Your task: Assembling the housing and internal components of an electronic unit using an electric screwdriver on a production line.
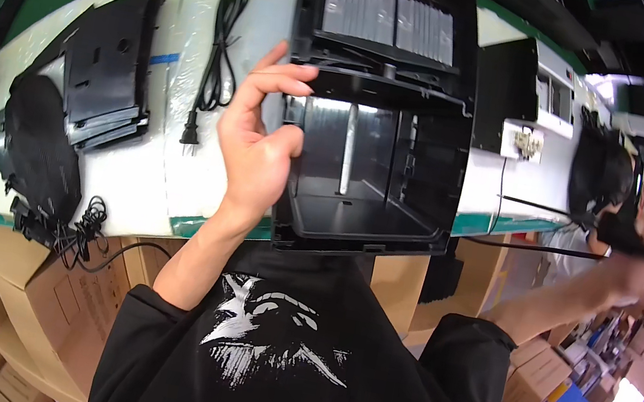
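Note:
A black box-shaped housing [363, 238] stands in front of me on the table, its hollow front compartment facing me. Inside it a pale upright strip shows against the dark back wall. Curled around the left edge of the housing is my left hand [254, 146], thumb and fingertips against its rim. Far out to the right, my right hand [642, 279] is wrapped round a dark, cylinder-like tool [642, 244]; motion blur hides its exact kind. A black cord [533, 249] runs toward that tool. The housing's upper section holds grey ribbed blocks [392, 22] and red wires.
Stacked black panels [108, 69] and a dark rounded piece [43, 143] lie left. A coiled power cord [223, 54] rests beside the housing. To the right are a black-and-white unit [521, 98] and a small tray of metal parts [526, 142]. Cardboard boxes [53, 309] sit below the table.

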The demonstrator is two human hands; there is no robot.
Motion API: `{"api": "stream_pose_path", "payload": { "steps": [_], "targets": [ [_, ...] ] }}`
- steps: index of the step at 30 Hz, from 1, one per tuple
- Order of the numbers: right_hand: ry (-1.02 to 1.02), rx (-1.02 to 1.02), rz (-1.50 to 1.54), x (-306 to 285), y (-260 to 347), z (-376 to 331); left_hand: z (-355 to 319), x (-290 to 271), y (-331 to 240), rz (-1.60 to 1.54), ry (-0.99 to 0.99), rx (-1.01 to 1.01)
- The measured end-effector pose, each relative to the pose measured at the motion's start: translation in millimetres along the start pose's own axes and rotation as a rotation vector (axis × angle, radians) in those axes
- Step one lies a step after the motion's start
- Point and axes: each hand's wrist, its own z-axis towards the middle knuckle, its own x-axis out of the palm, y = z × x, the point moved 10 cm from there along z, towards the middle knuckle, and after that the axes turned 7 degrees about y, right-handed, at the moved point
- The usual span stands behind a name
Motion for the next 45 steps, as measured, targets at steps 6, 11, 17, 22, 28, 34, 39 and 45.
{"api": "stream_pose_path", "payload": {
  "steps": [6, 11, 17, 22, 28, 34, 39, 45],
  "targets": [
    [0.47, -0.193, 0.301, 108, 114, -71, -1, -4, 2, 0.031, -0.019, 0.017],
    [0.31, -0.351, 0.447, 62, 125, -106, -2, -3, 1, 0.05, -0.012, 0.001],
    [0.318, -0.354, 0.349, 172, 64, -74, -1, 0, 1, 0.076, 0.0, -0.014],
    [0.182, -0.368, 0.17, 153, 23, -98, 0, 0, -1, 0.099, -0.003, -0.031],
    [0.179, -0.102, -0.029, 160, -4, -101, 0, 0, -1, 0.162, 0.0, -0.032],
    [0.318, 0.046, 0.207, 163, -12, -109, -1, 0, -1, 0.208, 0.007, -0.031],
    [0.356, 0.121, 0.215, 166, -27, -108, -1, 0, -1, 0.212, 0.001, -0.035],
    [0.408, 0.019, 0.269, 171, -34, -119, -1, -1, -3, 0.212, -0.015, -0.045]
  ]
}}
